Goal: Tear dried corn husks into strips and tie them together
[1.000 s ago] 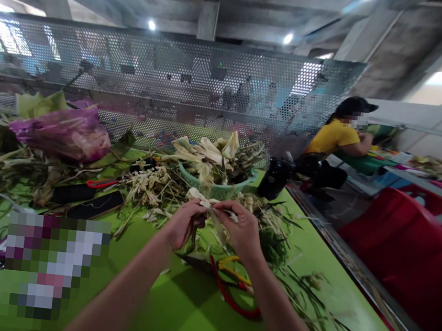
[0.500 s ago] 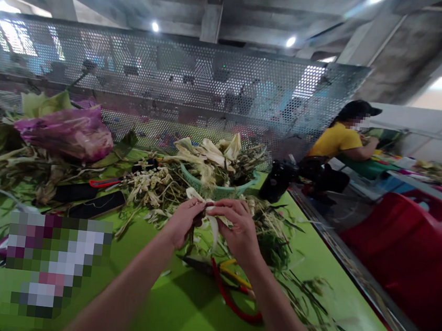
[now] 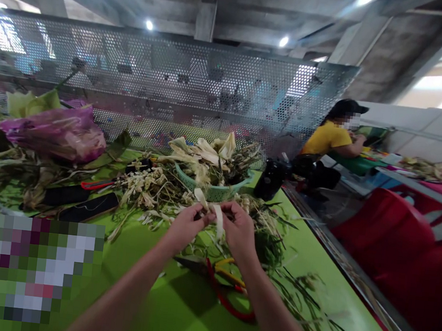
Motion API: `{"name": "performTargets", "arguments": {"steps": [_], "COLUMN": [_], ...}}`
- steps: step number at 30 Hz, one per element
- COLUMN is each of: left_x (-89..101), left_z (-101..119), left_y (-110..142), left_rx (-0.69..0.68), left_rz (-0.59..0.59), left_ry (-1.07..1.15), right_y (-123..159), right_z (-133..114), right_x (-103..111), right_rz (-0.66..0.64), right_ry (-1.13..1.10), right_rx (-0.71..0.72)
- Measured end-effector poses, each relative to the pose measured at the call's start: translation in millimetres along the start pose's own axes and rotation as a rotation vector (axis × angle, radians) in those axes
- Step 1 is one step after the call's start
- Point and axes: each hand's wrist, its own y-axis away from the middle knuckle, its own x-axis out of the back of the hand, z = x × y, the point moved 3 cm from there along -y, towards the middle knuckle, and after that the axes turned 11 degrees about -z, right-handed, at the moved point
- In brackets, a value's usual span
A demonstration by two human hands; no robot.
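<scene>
Both my hands meet above the green table (image 3: pixel 174 313), pinching a pale dried leaf strip (image 3: pixel 219 220) between them. My left hand (image 3: pixel 185 227) is closed on its left end, my right hand (image 3: pixel 240 230) closed on its right part, and a strip hangs down between them. Under my hands lie red-handled scissors (image 3: pixel 227 295) and loose green stems (image 3: pixel 275 250). Just beyond stands a teal basket (image 3: pixel 214 190) heaped with pale husks.
A pink plastic bag (image 3: pixel 56 132) sits on plant litter at the left, with two dark phones (image 3: pixel 88 207) near it. A perforated metal screen (image 3: pixel 174 87) backs the table. A black bottle (image 3: pixel 269 178) stands at the right edge. A person in yellow (image 3: pixel 326 137) sits beyond; red chairs (image 3: pixel 394 247) at right.
My hands have stayed together on the strip, shifting slightly lower; the strip now hangs down between them rather than lying across. The view has tilted a little.
</scene>
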Motion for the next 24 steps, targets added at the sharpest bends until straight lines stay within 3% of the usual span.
{"name": "performTargets", "arguments": {"steps": [5,9,11,17,21,24], "left_x": [9.2,11.2,10.4,11.5,11.9,10.7], "left_z": [-12.6,-12.2,-12.8,-28.3,-27.8,-18.6], "left_y": [0.8,2.5,2.8,2.8,1.8,-1.8], "left_rx": [0.11,0.154,0.181,0.285,0.292,0.173], "left_rz": [0.229,0.327,0.327,0.286,0.244,0.152], "left_ry": [0.258,0.459,0.51,0.442,0.264,0.084], "right_y": [2.4,2.7,3.4,2.6,1.7,2.5], "right_z": [-4.6,3.2,6.4,10.6,8.2,0.0], "right_x": [-5.1,-17.4,-21.4,-16.8,-12.0,-11.9], "right_rz": [-0.007,-0.224,-0.263,-0.079,-0.041,-0.117], "right_ry": [-0.023,-0.145,-0.252,-0.365,-0.199,-0.04], "right_rx": [0.006,-0.105,-0.162,-0.141,-0.029,0.093]}}
